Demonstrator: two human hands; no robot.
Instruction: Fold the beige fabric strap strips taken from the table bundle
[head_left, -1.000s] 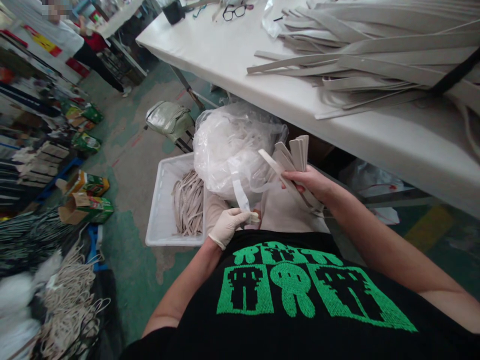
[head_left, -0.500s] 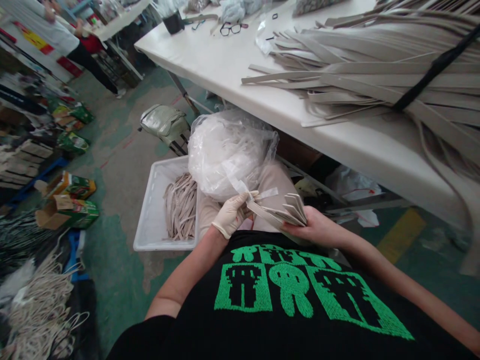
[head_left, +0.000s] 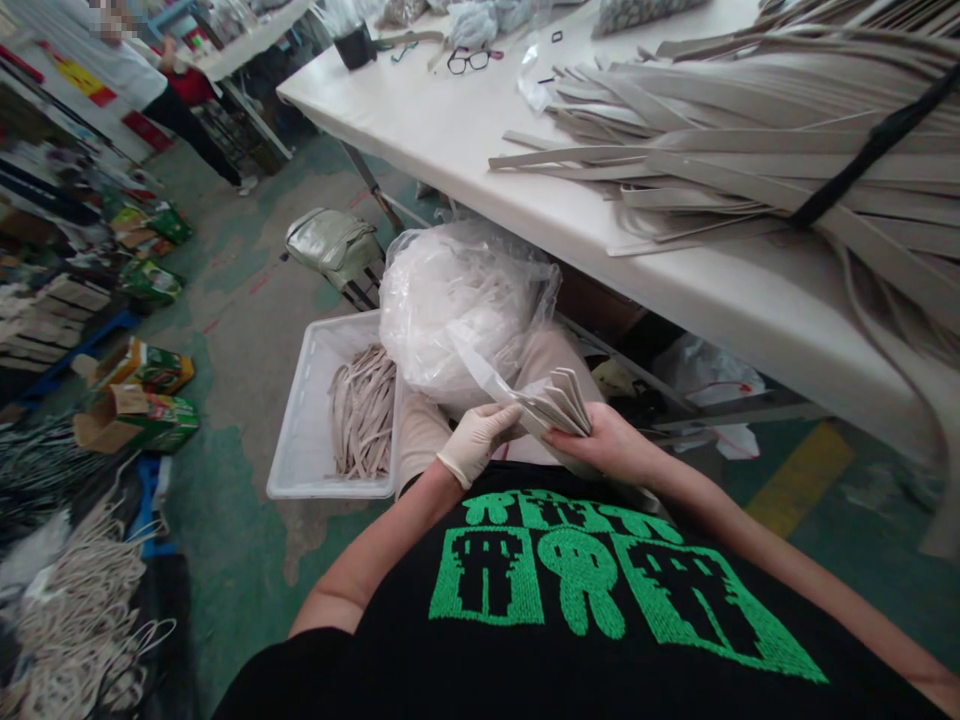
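My right hand [head_left: 611, 440], bare, is closed around a small bundle of flat beige straps [head_left: 559, 402]; their cut ends fan upward beside the thumb. At the bundle's left end, my left hand [head_left: 480, 440] in a pale thin glove pinches the straps with its fingertips. A translucent white plastic strip [head_left: 478, 362] runs from that spot up to the left, its free end over a big clear plastic bag [head_left: 450, 300] on my lap. The bag holds a mass of whitish strips. Exactly how the strip passes around the straps is hidden by my fingers.
Left of my legs stands a white plastic bin [head_left: 289, 440] with loose beige straps [head_left: 364, 415] inside. The white table [head_left: 420, 120] carries a large strap pile [head_left: 697, 160] and glasses [head_left: 469, 62]. A greenish bag [head_left: 334, 245], cartons [head_left: 139, 420] and another person [head_left: 184, 120] are farther left.
The strap bundle and my right hand have shifted left, nearer my left hand. The left hand has turned and dropped slightly, and the plastic strip now sticks up longer toward the upper left.
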